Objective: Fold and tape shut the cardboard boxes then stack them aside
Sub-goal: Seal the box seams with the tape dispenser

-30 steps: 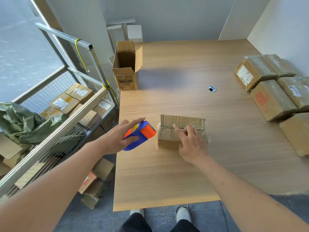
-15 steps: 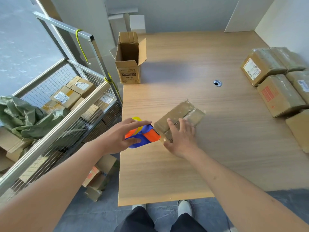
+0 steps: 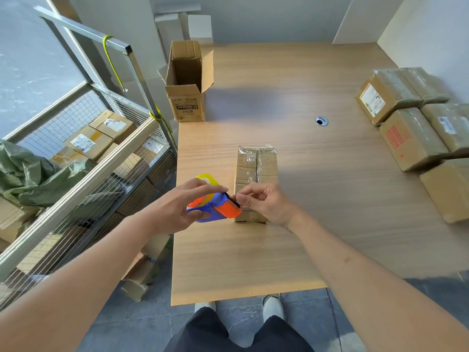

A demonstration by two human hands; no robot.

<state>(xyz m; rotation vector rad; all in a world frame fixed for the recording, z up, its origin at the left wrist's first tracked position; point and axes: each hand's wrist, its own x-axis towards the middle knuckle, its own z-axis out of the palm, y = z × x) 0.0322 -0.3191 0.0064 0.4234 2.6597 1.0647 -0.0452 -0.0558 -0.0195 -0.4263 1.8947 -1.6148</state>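
Note:
A small cardboard box [image 3: 256, 166] lies on the wooden table [image 3: 304, 199], its long side pointing away from me, with clear tape across its far end and its top seam showing. My left hand [image 3: 177, 209] holds a blue and orange tape dispenser [image 3: 215, 207] with a yellow roll, its toothed blade against the box's near left corner. My right hand [image 3: 266, 201] hovers over the box's near end, thumb and fingers pinching at the tape by the blade. Several taped boxes [image 3: 406, 123] are stacked at the table's right edge.
An open, upright cardboard box [image 3: 186, 85] stands at the table's far left corner. A metal mesh cart [image 3: 101, 174] with more boxes and a green sack stands left of the table. A cable hole [image 3: 321, 121] sits mid-table. Loose cardboard lies on the floor.
The small box has been turned from crosswise through a diagonal to lengthwise. My right hand left the box top and now pinches at the dispenser's blade; the dispenser stayed at the box's near left corner.

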